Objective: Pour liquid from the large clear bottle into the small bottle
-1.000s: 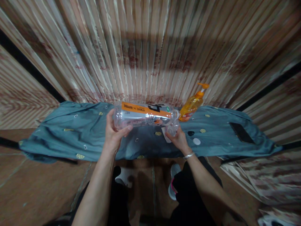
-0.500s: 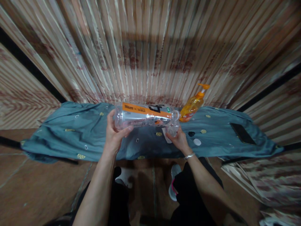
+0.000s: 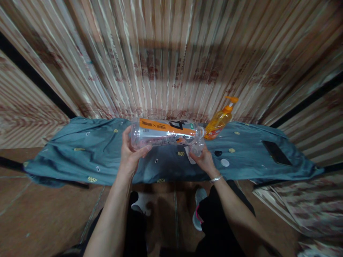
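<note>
A large clear plastic bottle [image 3: 167, 132] with an orange and silver label lies sideways in the air above the cloth, its neck towards the right. My left hand [image 3: 131, 148] is wrapped round its base, thumb along the near side. Below the bottle's neck, my right hand [image 3: 203, 157] grips a small clear plastic container [image 3: 197, 145]; whether it is a cup or a little bottle I cannot tell. The container sits close under the neck, and contact is unclear. Any liquid passing between them is not visible.
An orange pump bottle [image 3: 218, 123] stands just beyond the neck. On the blue-green cloth [image 3: 66, 153] lie a white round cap-like disc [image 3: 224, 162], a small black object [image 3: 218, 153], a white slip [image 3: 190, 157] and a dark phone [image 3: 276, 152]. Striped curtains [image 3: 171, 64] hang behind.
</note>
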A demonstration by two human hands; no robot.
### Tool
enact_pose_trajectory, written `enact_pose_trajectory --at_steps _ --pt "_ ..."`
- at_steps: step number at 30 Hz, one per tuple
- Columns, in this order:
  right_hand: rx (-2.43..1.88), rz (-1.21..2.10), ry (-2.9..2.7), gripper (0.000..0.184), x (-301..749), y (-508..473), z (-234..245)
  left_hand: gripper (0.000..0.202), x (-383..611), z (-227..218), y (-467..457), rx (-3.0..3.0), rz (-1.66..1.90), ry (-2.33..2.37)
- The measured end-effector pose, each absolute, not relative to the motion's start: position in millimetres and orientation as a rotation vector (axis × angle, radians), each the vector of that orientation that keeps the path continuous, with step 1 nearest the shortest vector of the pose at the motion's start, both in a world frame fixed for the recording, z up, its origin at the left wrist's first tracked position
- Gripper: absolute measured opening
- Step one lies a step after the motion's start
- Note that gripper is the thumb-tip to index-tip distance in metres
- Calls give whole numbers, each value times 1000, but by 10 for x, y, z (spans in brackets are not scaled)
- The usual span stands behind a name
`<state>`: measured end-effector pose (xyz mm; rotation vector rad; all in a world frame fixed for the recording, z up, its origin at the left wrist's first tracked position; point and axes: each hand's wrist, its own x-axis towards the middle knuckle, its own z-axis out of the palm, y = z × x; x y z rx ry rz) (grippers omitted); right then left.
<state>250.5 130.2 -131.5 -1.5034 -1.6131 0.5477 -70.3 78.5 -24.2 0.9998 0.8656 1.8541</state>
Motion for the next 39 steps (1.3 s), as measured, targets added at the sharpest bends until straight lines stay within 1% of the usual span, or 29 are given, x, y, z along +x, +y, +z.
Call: enact_pose_trajectory --at_steps 4,16,19,24,30,34,39 --pt "-1492 550 -1609 78 2503 1304 -1326 90 -700 -241 784 1006 1854 879" --pt "-1483 568 -1617 85 2508 1300 -1330 97 -680 -171 760 977 1849 914" --pt "-1476 575 -1618 86 2514 1297 -1328 94 -691 -191 762 988 1853 912" --pt "-1502 567 -1626 83 2524 1298 -1325 91 -714 -227 765 1009 1842 924" --pt "-1554 581 -1606 91 2503 1291 -1283 93 -695 -222 769 1045 1842 906" --pt "-1564 564 -1616 88 2496 1291 -1281 88 -686 -216 765 1062 1849 898" --pt "-1531 538 -1617 85 2500 1303 -1310 91 -689 -212 757 1023 1854 916"
